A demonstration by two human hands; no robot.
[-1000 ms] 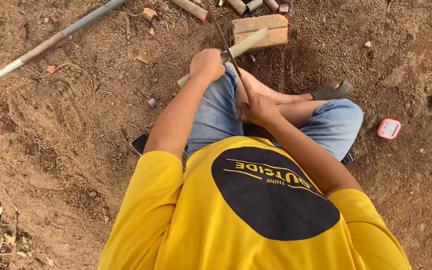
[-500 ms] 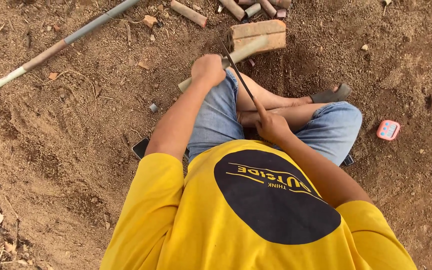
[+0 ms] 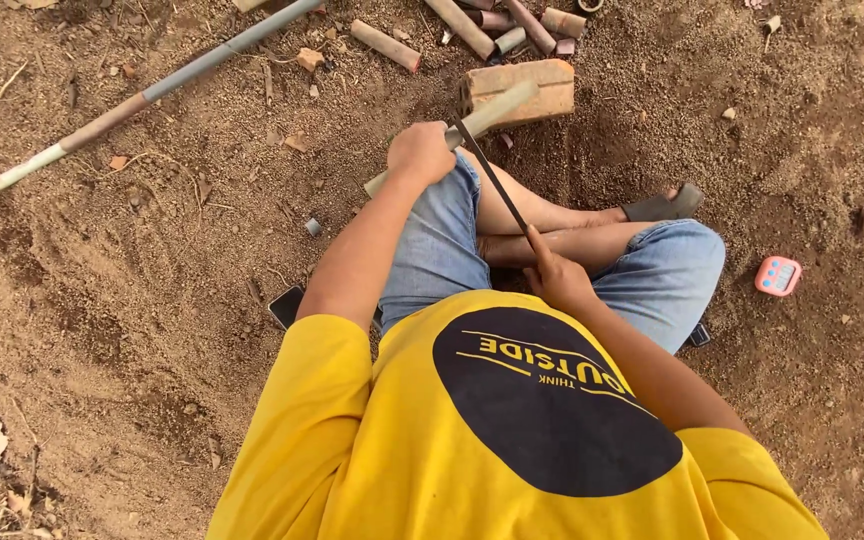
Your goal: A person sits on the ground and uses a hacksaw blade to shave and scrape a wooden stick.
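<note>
The left hand was closed around a pale bamboo stick, fingers wrapped over it and pinning it down across a brick just beyond the knuckles. The right hand was shut on the handle end of a thin saw blade, which ran up and away from its fingers to meet the stick right beside the left fist. The cut point sat touching the left hand's far side, so the blade had little room there.

To do this stroke well, I judged the left grip should stay firm and low so the stick could not roll on the brick, while the right hand drew long, even pulls in line with the blade, keeping the teeth clear of the left thumb.

Past the brick lay several short cut bamboo pieces in a loose group. Far out from the left hand, a long pole crossed the ground at a slant. Out past the right hand, beyond the bent knee, sat a small pink timer. A dark phone lay near the left elbow. Everything rested on dry, loose brown dirt, strewn with chips and dead leaves, outdoors.
</note>
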